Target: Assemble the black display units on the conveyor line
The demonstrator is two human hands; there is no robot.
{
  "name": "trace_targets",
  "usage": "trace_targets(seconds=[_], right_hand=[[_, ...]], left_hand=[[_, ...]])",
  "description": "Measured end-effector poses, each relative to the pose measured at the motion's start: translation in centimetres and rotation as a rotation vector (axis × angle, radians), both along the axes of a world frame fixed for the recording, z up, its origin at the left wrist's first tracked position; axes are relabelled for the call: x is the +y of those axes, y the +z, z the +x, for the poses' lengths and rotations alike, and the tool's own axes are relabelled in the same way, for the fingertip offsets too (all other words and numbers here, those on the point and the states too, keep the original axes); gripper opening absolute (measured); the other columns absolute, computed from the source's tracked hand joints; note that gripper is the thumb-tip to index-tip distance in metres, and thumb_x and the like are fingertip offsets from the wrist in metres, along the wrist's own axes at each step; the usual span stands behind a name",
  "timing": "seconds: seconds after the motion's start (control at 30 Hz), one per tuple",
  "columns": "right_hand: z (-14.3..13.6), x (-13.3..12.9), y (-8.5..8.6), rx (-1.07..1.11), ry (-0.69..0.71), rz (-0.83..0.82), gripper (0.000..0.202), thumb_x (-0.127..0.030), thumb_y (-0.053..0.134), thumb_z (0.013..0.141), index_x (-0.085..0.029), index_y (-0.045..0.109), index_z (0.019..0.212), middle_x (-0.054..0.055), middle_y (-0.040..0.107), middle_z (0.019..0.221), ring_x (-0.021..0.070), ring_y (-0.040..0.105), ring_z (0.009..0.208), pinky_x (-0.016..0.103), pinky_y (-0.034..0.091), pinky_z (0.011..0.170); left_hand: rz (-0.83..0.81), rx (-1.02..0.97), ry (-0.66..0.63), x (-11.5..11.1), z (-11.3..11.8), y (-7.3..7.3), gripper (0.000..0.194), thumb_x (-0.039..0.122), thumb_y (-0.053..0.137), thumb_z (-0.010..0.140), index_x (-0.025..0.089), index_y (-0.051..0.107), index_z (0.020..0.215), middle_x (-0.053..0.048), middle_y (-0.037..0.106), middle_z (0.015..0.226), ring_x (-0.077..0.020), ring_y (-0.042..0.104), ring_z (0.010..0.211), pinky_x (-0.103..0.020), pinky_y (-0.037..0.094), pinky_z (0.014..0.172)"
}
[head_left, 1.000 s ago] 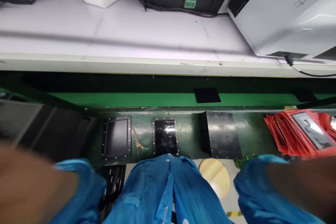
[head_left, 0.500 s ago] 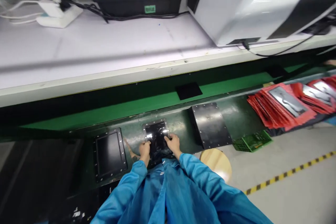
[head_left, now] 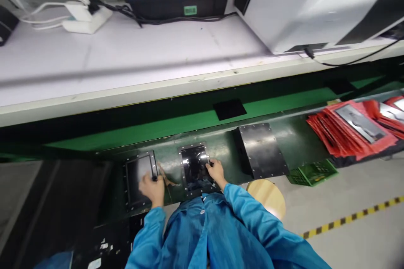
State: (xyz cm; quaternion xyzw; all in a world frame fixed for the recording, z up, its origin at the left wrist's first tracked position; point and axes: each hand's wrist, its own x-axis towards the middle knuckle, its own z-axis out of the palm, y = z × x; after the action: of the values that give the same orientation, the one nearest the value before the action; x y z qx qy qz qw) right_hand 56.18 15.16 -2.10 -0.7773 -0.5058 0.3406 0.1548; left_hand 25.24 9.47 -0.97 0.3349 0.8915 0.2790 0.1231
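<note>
While your left hand [head_left: 152, 188] lies on the lower right part of the left frame [head_left: 139, 178], its fingers bent over the dark panel inside, your right hand [head_left: 216, 171] presses fingertips against the right edge of the middle frame [head_left: 195, 166], where a glossy black sheet [head_left: 193, 164] sits in the recess. Neither hand closes around anything that can be lifted: the left one is loosely curled on the panel, and whether it pinches an edge cannot be told; the right one merely touches. Judged from this view, the glossy sheet is already seated in the middle frame and the left frame is only now being attended to, while the right plate [head_left: 261, 150] lies bare and untouched. A stack of red packets [head_left: 347, 128] waits well apart on the green bench [head_left: 176, 124].
</note>
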Motion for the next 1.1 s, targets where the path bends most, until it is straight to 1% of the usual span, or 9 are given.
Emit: trace_targets(seconds=[0.1, 0.2, 0.47, 0.6, 0.67, 0.77, 0.97, 1.03, 1.1], right_hand=[[-0.3, -1.1, -0.2, -0.09, 0.058, 0.12, 0.04, -0.027, 0.064, 0.094, -0.014, 0.076, 0.13, 0.018, 0.072, 0.131, 0.0328, 0.066, 0.125, 0.04, 0.049, 0.113], [-1.5, -1.8, 0.0, -0.161, 0.16, 0.227, 0.04, -0.025, 0.059, 0.096, -0.011, 0.074, 0.13, 0.021, 0.07, 0.13, 0.0366, 0.062, 0.125, 0.047, 0.048, 0.113], [-16.8, -3.2, 3.0, 0.061, 0.945, 0.076, 0.035, -0.023, 0.061, 0.097, -0.02, 0.08, 0.127, 0.013, 0.074, 0.133, 0.0275, 0.068, 0.125, 0.034, 0.049, 0.112], [-22.1, -5.8, 3.2, -0.057, 1.095, -0.008, 0.075, -0.031, 0.077, 0.089, -0.004, 0.059, 0.157, 0.028, 0.041, 0.172, 0.0415, 0.042, 0.159, 0.046, 0.037, 0.128], [-22.2, -6.9, 3.5, -0.083, 1.091, -0.055, 0.091, -0.042, 0.081, 0.088, 0.003, 0.05, 0.161, 0.034, 0.026, 0.177, 0.0471, 0.027, 0.166, 0.052, 0.03, 0.132], [-21.4, -8.0, 4.9, 0.057, 1.032, -0.133, 0.092, -0.064, 0.067, 0.097, -0.001, 0.05, 0.162, 0.031, 0.044, 0.17, 0.0432, 0.041, 0.161, 0.051, 0.036, 0.13], [-21.0, -6.8, 7.6, 0.183, 0.74, -0.076, 0.057, -0.062, 0.076, 0.088, -0.018, 0.074, 0.125, 0.015, 0.081, 0.111, 0.0319, 0.078, 0.1, 0.037, 0.057, 0.085], [-19.0, -5.1, 7.0, 0.152, 0.522, -0.065, 0.036, -0.056, 0.07, 0.092, -0.02, 0.073, 0.095, 0.01, 0.076, 0.085, 0.0262, 0.073, 0.079, 0.033, 0.051, 0.072], [-15.3, -3.5, 5.8, 0.246, 0.352, 0.019, 0.043, -0.062, 0.064, 0.093, -0.023, 0.062, 0.075, 0.003, 0.065, 0.069, 0.0209, 0.062, 0.067, 0.03, 0.043, 0.064]], left_hand=[[-0.265, 0.104, 0.312, -4.0, -6.1, -1.2, 0.111, 0.071, 0.081, 0.075, 0.014, 0.041, 0.161, -0.039, 0.037, 0.167, -0.0617, 0.038, 0.152, -0.08, 0.041, 0.111], [-0.425, -0.055, 0.352, -6.5, -8.3, -1.9, 0.126, 0.075, 0.087, 0.068, 0.004, 0.037, 0.16, -0.045, 0.042, 0.157, -0.0622, 0.042, 0.151, -0.074, 0.044, 0.112], [-0.443, -0.159, 0.503, -8.8, -6.4, -1.9, 0.121, 0.074, 0.091, 0.063, 0.005, 0.047, 0.153, -0.041, 0.054, 0.15, -0.0534, 0.057, 0.143, -0.058, 0.054, 0.109], [-0.317, -0.431, 0.425, -12.7, -5.4, -2.3, 0.078, 0.065, 0.09, 0.069, 0.008, 0.071, 0.12, -0.032, 0.074, 0.127, -0.0481, 0.069, 0.129, -0.053, 0.056, 0.107], [-0.117, -0.587, 0.311, -14.9, -5.0, -1.7, 0.06, 0.063, 0.087, 0.071, 0.013, 0.076, 0.103, -0.022, 0.081, 0.108, -0.0427, 0.076, 0.112, -0.05, 0.06, 0.099], [0.153, -0.592, 0.112, -17.2, -3.5, 0.8, 0.049, 0.063, 0.081, 0.076, 0.017, 0.08, 0.094, -0.013, 0.081, 0.096, -0.0358, 0.078, 0.098, -0.047, 0.062, 0.091], [0.242, -0.358, -0.386, -15.0, 1.7, 4.7, 0.034, 0.048, 0.078, 0.082, 0.02, 0.081, 0.1, -0.019, 0.069, 0.14, -0.0389, 0.061, 0.139, -0.054, 0.052, 0.116], [0.233, -0.364, -0.399, -12.9, 2.4, 4.1, 0.034, 0.048, 0.078, 0.082, 0.022, 0.08, 0.103, -0.017, 0.061, 0.154, -0.039, 0.051, 0.151, -0.056, 0.043, 0.125], [0.217, -0.434, -0.207, -10.4, 2.3, 3.0, 0.036, 0.05, 0.079, 0.08, 0.022, 0.078, 0.103, -0.018, 0.063, 0.15, -0.0384, 0.054, 0.148, -0.057, 0.042, 0.124]])
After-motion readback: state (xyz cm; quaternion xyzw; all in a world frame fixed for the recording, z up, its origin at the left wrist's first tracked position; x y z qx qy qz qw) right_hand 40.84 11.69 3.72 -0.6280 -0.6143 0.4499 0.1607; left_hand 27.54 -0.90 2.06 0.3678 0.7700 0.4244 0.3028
